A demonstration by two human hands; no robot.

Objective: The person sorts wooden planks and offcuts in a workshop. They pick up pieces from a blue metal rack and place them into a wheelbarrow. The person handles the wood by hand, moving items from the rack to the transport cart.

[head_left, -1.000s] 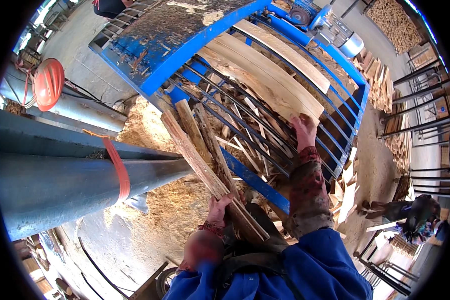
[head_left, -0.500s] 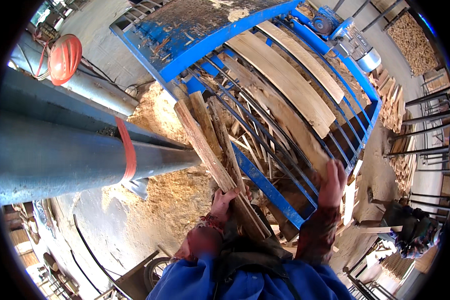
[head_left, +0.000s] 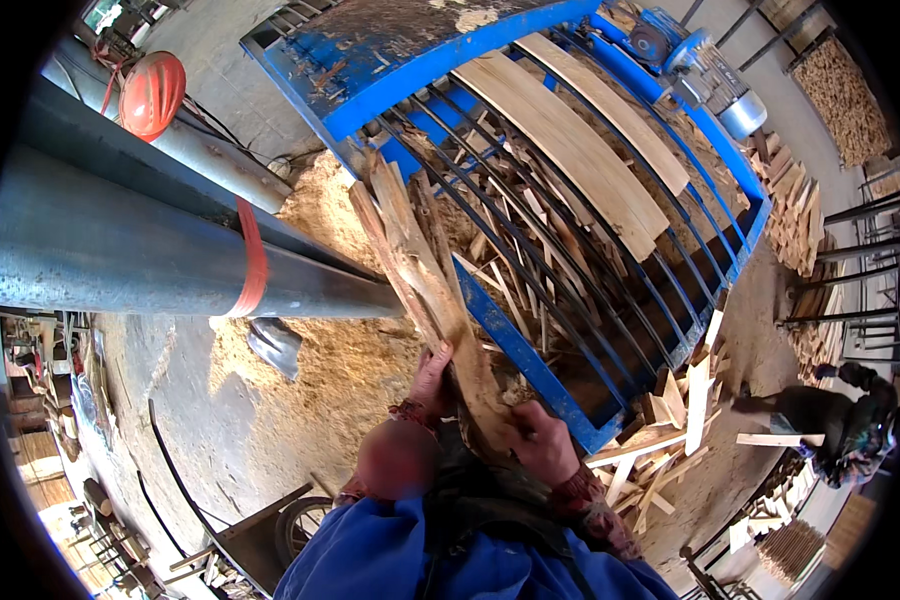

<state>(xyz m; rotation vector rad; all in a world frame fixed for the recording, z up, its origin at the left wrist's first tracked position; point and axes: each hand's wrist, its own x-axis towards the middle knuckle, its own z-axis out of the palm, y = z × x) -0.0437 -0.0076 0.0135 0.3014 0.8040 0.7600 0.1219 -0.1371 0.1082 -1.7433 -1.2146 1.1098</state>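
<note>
Alongside the near rail of the blue frame (head_left: 518, 352), I had both hands closed on one rough slab (head_left: 432, 285), which slanted away from the body toward the frame's far left corner. The left hand (head_left: 432, 378) kept its grip tight at the slab's left edge, thumb on the wood and most of the fingers hidden from me. The right hand (head_left: 544, 445) had its fingers curled in at the slab's near end, its grip closed there too. The slab was uneven and split-looking, tan with darker brown streaks, and it lay over a narrow stick (head_left: 378, 232) on its left and a bark-edged strip (head_left: 433, 215) on its right. Two smooth, pale boards (head_left: 570, 150) rested lengthwise on the frame's dark metal bars (head_left: 545, 270), with splintered offcuts below. Beyond them I saw a flat surface (head_left: 390, 55) littered with bark, and a motor (head_left: 715, 85) at the far right. To the left, a thick grey beam (head_left: 120, 245) with a red strap (head_left: 253, 260) stood close by the stick, blocking part of my view of the sawdust (head_left: 320, 365). Loose scraps (head_left: 705, 395) were heaped by the near right corner; farther right, a co-worker (head_left: 850, 420) bent over.
</note>
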